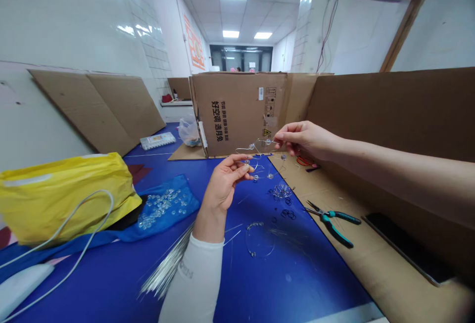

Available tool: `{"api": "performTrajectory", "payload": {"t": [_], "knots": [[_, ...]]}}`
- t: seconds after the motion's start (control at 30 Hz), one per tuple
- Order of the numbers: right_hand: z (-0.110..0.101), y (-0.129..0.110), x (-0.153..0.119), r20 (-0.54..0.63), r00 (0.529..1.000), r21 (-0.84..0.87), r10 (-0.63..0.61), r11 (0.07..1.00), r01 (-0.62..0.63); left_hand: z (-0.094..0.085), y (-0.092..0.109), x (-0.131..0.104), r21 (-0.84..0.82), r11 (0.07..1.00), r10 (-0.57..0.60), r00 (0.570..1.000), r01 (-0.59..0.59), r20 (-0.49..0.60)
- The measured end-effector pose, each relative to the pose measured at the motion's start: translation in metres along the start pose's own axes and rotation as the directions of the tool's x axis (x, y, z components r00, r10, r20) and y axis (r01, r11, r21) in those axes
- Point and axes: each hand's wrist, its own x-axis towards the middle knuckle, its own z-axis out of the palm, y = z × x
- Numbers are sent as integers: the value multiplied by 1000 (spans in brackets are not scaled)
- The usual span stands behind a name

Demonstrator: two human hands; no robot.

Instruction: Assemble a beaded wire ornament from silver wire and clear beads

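Beaded wire (252, 146) pinched btwn fingertips (243, 169), L hand (224, 179) & R hand (306, 140).

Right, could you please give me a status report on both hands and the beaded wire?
Left hand, right hand pinching clear-beaded wire. Wire raised off blue table. Nothing seen blocking hands; teal-handled pliers lie nearby.

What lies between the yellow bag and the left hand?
In the head view, clear beads on a blue cloth lie between the yellow bag and the left hand.
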Motion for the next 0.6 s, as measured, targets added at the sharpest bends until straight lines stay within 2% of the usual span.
{"api": "performTrajectory", "payload": {"t": [0.2, 0.37, 0.6], "knots": [[6, 3, -5, -8, 999, 110, 44, 993, -43, 0, -1, 0, -5, 1000, 3, 1000, -3, 2], [9, 11, -2, 3, 999, 239, 33, 971, -33, 0, -1, 1, -20, 1000, 10, 1000, -9, 3], [9, 14, -2, 4, 998, 281, 63, 958, -62, 0, 0, 0, -31, 999, -10, 1000, 11, 29]]}}
